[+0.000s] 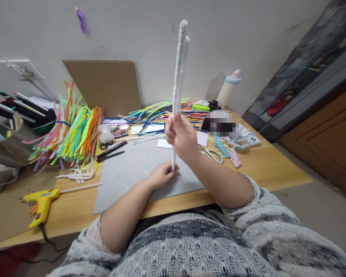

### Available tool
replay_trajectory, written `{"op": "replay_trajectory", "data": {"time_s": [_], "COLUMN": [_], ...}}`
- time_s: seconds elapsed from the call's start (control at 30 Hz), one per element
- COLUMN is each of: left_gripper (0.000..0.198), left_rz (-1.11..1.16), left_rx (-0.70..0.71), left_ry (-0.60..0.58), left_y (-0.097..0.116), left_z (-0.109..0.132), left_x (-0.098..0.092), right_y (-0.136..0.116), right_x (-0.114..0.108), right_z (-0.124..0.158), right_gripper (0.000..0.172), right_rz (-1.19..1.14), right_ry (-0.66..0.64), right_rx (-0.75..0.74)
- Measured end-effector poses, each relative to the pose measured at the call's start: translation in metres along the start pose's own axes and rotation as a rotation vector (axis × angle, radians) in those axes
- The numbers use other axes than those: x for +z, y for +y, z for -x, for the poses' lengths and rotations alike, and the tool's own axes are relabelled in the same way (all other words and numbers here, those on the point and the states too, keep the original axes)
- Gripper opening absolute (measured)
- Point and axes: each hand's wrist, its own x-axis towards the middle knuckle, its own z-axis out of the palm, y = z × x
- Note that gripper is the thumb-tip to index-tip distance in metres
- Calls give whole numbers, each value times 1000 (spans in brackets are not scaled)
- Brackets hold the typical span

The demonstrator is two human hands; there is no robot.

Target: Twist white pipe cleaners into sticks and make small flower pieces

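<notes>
Two white pipe cleaners stand upright together above a grey mat on the wooden table. My right hand is closed round them near their lower part. My left hand rests on the mat and pinches their bottom ends.
A heap of coloured pipe cleaners lies at the left, more at the back. A yellow glue gun lies at the front left. Black pens, scissors, white paper pieces, a brown card board and a bottle stand about.
</notes>
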Motion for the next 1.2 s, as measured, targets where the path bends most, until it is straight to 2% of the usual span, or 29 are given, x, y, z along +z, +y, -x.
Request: {"op": "replay_trajectory", "data": {"time_s": [0.1, 0.33, 0.63, 0.77, 1.07, 1.13, 1.2], "left_gripper": [13, 15, 20, 13, 10, 11, 22], "left_rz": [-11, -56, -102, -98, -159, -156, -77], "left_rx": [21, 68, 16, -30, -121, -119, -104], "left_ry": [6, 44, 132, 116, 148, 120, 109], "left_y": [0, 3, 6, 6, 7, 8, 13], "left_z": [0, 4, 4, 4, 6, 9, 11], "left_x": [1, 3, 3, 1, 6, 0, -14], "right_y": [13, 13, 18, 18, 17, 17, 16], "right_x": [-3, -2, -8, -8, -9, -8, -8], "right_z": [12, 15, 14, 12, 12, 12, 12], "right_gripper": [40, 37, 38, 37, 35, 37, 38], "right_rz": [-17, -69, -102, -117, -111, -88, -73], "right_ry": [28, -16, 16, 21, 23, 37, 45], "right_rx": [11, 28, 23, 27, 2, 11, 17]}}
